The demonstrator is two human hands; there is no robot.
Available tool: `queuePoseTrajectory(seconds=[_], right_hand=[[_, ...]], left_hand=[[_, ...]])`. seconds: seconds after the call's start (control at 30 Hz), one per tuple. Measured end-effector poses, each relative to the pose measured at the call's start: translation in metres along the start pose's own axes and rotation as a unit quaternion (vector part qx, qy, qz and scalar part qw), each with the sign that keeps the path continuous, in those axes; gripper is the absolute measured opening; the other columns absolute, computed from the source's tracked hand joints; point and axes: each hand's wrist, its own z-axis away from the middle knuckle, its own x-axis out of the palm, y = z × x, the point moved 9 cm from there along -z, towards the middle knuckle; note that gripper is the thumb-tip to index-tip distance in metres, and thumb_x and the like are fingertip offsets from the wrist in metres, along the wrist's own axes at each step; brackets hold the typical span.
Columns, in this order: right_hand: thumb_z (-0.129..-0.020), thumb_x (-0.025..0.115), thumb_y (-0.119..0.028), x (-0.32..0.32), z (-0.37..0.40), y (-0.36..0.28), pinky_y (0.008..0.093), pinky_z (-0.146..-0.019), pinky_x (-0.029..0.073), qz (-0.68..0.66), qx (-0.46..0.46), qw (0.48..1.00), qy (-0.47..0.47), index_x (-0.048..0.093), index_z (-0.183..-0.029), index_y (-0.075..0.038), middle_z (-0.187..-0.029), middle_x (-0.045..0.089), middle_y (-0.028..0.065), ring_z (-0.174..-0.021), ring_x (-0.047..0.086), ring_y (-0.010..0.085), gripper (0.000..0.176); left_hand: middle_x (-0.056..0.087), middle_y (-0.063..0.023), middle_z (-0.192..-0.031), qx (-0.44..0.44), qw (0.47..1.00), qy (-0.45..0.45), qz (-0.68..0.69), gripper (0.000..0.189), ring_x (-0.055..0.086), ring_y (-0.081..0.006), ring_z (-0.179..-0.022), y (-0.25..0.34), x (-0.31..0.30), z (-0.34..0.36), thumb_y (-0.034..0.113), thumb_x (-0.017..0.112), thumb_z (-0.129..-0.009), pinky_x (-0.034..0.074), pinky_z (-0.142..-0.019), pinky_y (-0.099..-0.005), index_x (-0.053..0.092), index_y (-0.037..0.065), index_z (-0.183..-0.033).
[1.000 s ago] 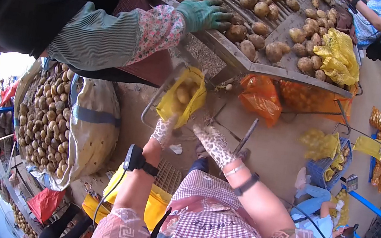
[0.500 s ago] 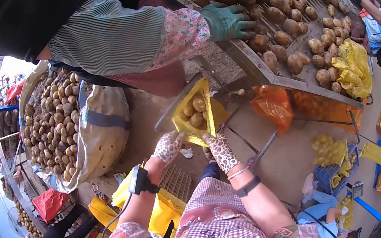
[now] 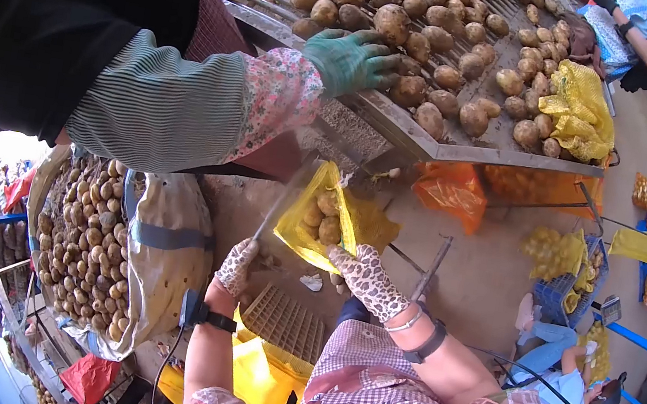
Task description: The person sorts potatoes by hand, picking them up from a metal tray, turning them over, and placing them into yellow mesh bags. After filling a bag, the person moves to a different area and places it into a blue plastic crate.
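Observation:
A yellow mesh bag hangs with its mouth up and several potatoes inside. My right hand, in a spotted glove, is closed on the near rim of this bag. My left hand, in a matching glove, is away from the bag at the lower end of a grey metal bar. Its fingers look curled round that end, though they show only in part. A similar bar stands to the right of the bag.
A slatted metal sorting table carries many potatoes, with a co-worker's green-gloved hand on it. A big sack of potatoes stands left. An orange bag hangs under the table. A plastic crate lies near my legs.
My left hand has let go of the bag's rim and moved left and down to the bar's end. The bag's mouth has tilted and narrowed. The co-worker's hand appears further left.

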Motion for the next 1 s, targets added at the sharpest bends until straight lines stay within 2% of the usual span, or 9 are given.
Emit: queuePoseTrajectory(seconds=[0.13, 0.2, 0.23, 0.47, 0.7, 0.8, 0.87, 0.93, 1.0], right_hand=[[-0.094, 0.057, -0.027, 0.002, -0.014, 0.016, 0.026, -0.042, 0.041, -0.058, 0.021, 0.998, -0.025, 0.059, -0.078, -0.001, -0.054, 0.055, 0.0029, -0.045, 0.052, 0.0115, 0.03], [-0.094, 0.057, -0.027, -0.008, -0.025, 0.026, 0.0256, -0.043, 0.043, -0.044, 0.012, 0.998, 0.033, 0.059, -0.082, -0.001, -0.059, 0.057, 0.003, -0.046, 0.052, 0.0107, 0.028], [-0.093, 0.059, -0.027, -0.01, -0.03, 0.032, 0.0242, -0.043, 0.045, -0.021, 0.023, 0.999, 0.032, 0.059, -0.086, -0.002, -0.063, 0.058, 0.0025, -0.047, 0.053, 0.0093, 0.026], [-0.093, 0.06, -0.028, 0.017, -0.021, 0.0, 0.0208, -0.043, 0.043, -0.076, -0.045, 0.996, -0.008, 0.06, -0.086, -0.004, -0.06, 0.056, 0.0002, -0.047, 0.052, 0.0075, 0.025], [-0.092, 0.06, -0.032, 0.044, 0.033, 0.038, 0.0265, -0.048, 0.046, 0.069, -0.036, 0.996, -0.053, 0.065, -0.089, -0.001, -0.06, 0.061, 0.0037, -0.052, 0.059, 0.0116, 0.032], [-0.092, 0.058, -0.034, 0.047, 0.041, 0.03, 0.0376, -0.061, 0.05, 0.312, -0.231, 0.922, -0.004, 0.065, -0.097, 0.002, -0.069, 0.065, 0.0152, -0.064, 0.064, 0.0287, 0.038], [-0.092, 0.055, -0.036, 0.053, 0.046, 0.054, 0.0435, -0.072, 0.05, 0.23, -0.274, 0.934, -0.009, 0.067, -0.099, 0.0, -0.079, 0.067, 0.0219, -0.075, 0.065, 0.0363, 0.04], [-0.091, 0.055, -0.034, 0.061, 0.057, 0.069, 0.0451, -0.07, 0.05, 0.308, -0.132, 0.935, -0.112, 0.068, -0.096, 0.0, -0.077, 0.067, 0.0196, -0.072, 0.064, 0.0355, 0.037], [-0.091, 0.057, -0.033, 0.061, 0.062, 0.091, 0.0412, -0.063, 0.049, 0.296, -0.143, 0.935, -0.133, 0.069, -0.093, -0.001, -0.076, 0.067, 0.0181, -0.068, 0.065, 0.0311, 0.034]], left_hand=[[0.064, -0.0093, -0.082, 0.111, 0.876, 0.174, -0.436, 0.017, 0.062, -0.0227, -0.075, 0.018, -0.022, 0.003, 0.019, 0.06, -0.089, 0.049, -0.073, -0.0345, 0.059, 0.001, -0.089], [0.064, -0.0145, -0.086, 0.227, 0.645, 0.206, -0.7, 0.013, 0.061, -0.0336, -0.081, 0.037, 0.002, 0.009, 0.014, 0.063, -0.082, 0.048, -0.074, -0.0416, 0.061, 0.003, -0.09], [0.062, -0.0178, -0.089, 0.245, 0.612, 0.203, -0.724, 0.015, 0.057, -0.0401, -0.088, 0.038, 0.005, 0.011, 0.011, 0.063, -0.075, 0.045, -0.078, -0.047, 0.061, 0.005, -0.089], [0.061, -0.0151, -0.102, 0.22, 0.508, 0.202, -0.808, 0.025, 0.054, -0.035, -0.102, 0.067, 0.004, 0.016, 0.011, 0.065, -0.068, 0.041, -0.093, -0.0458, 0.061, 0.007, -0.092], [0.059, -0.0172, -0.112, 0.229, 0.51, 0.219, -0.8, 0.038, 0.051, -0.0348, -0.111, 0.063, 0.015, 0.015, 0.009, 0.063, -0.071, 0.037, -0.099, -0.0462, 0.06, 0.004, -0.108], [0.053, -0.0188, -0.124, 0.286, 0.687, 0.336, -0.577, 0.042, 0.047, -0.0341, -0.119, 0.056, -0.002, 0.053, 0.007, 0.056, -0.085, 0.034, -0.105, -0.0427, 0.052, 0.001, -0.126], [0.047, -0.0187, -0.134, 0.305, 0.763, 0.337, -0.46, 0.05, 0.043, -0.0307, -0.126, 0.046, 0.019, 0.084, 0.015, 0.058, -0.09, 0.031, -0.108, -0.0399, 0.044, -0.001, -0.134], [0.039, -0.0179, -0.141, 0.228, 0.783, 0.294, -0.498, 0.062, 0.037, -0.0279, -0.132, 0.016, 0.045, 0.096, 0.023, 0.064, -0.087, 0.03, -0.109, -0.0387, 0.038, -0.002, -0.138], [0.052, -0.0224, -0.13, 0.221, 0.811, 0.247, -0.482, 0.065, 0.048, -0.0306, -0.125, -0.042, 0.035, 0.1, 0.038, 0.063, -0.085, 0.039, -0.103, -0.0397, 0.046, -0.003, -0.132]])
